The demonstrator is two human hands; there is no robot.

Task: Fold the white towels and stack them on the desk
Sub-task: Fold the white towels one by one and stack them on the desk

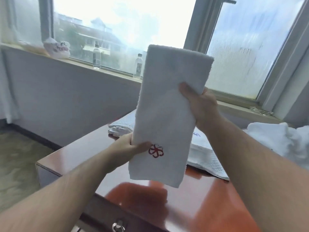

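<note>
Behind the white towel, partly hidden: a folded waffle-weave towel and a rumpled cloth on the desk; right of it, a crumpled heap. Upright above the desk, pinched at the lower left edge by the left hand, clasped higher on the right edge by the curled right hand. Below it, glossy reddish wood; beyond it, a sill with two bottles, fogged windows.

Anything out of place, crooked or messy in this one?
Nothing damaged or spilled. The only untidy thing is the crumpled heap of white towels on the far right, not yet folded. The towel held in the air looks neatly folded.
</note>
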